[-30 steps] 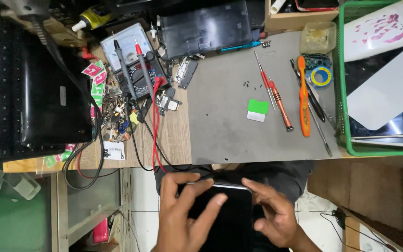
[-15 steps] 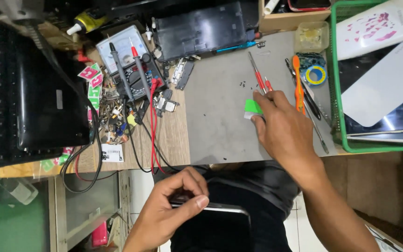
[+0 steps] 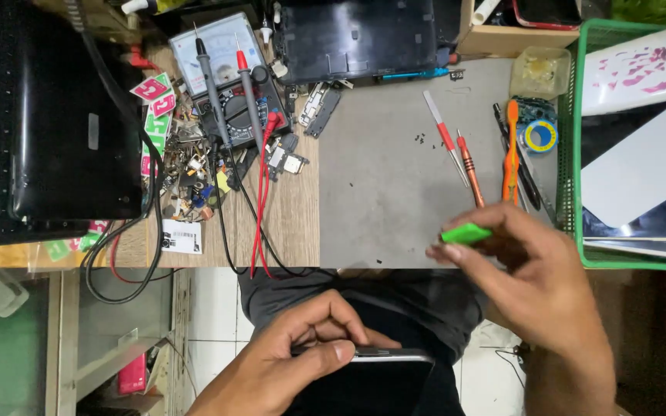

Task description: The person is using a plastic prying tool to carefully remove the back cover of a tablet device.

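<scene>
My left hand grips the top edge of a dark tablet with a silver rim, held over my lap below the bench edge. My right hand pinches a small flat green pry card between thumb and fingers, just above the front edge of the grey work mat. The card is lifted off the mat and sits about a hand's width right of the tablet. Most of the tablet runs out of the bottom of the view.
Red and orange screwdrivers, an orange pry tool and a tape roll lie right on the mat. A multimeter with red and black leads, loose parts, a black tablet shell and a green basket surround it.
My right hand left the tablet, reached to the mat, picked up the green card and has drawn it back toward the front edge. My left hand kept holding the tablet.
</scene>
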